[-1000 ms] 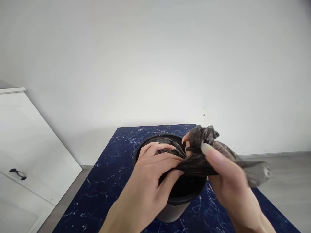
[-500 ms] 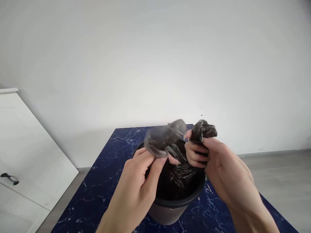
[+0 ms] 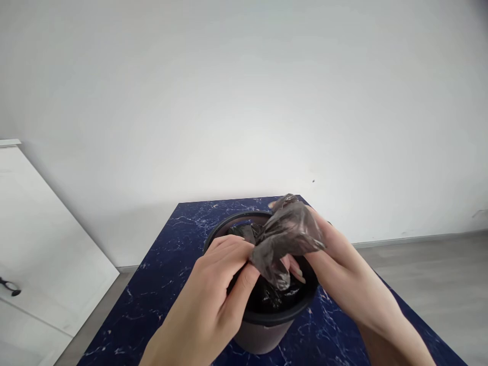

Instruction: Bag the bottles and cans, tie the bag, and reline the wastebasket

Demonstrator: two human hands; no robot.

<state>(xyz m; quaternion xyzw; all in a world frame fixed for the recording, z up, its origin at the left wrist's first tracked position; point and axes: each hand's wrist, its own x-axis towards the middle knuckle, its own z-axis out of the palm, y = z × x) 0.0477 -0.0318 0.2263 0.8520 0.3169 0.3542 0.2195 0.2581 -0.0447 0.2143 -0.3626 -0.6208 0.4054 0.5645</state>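
A dark round trash bin stands upright on the table, and a thin black garbage bag hangs down inside it. My left hand is over the bin's left side, pinching an edge of the bag between thumb and fingers. Across the opening, my right hand is partly covered by a loose flap of the bag; its fingers are closed around gathered plastic, with several fingertips showing below the flap. The two held parts of the bag meet above the bin's mouth.
The bin rests on a dark blue marbled tabletop against a pale wall. A white cabinet with a black handle stands at the left. Grey flooring shows at the right.
My right hand has moved left and turned, bringing its bunch of plastic across to the part in my left hand. The left hand keeps its pinch, nearly in place.
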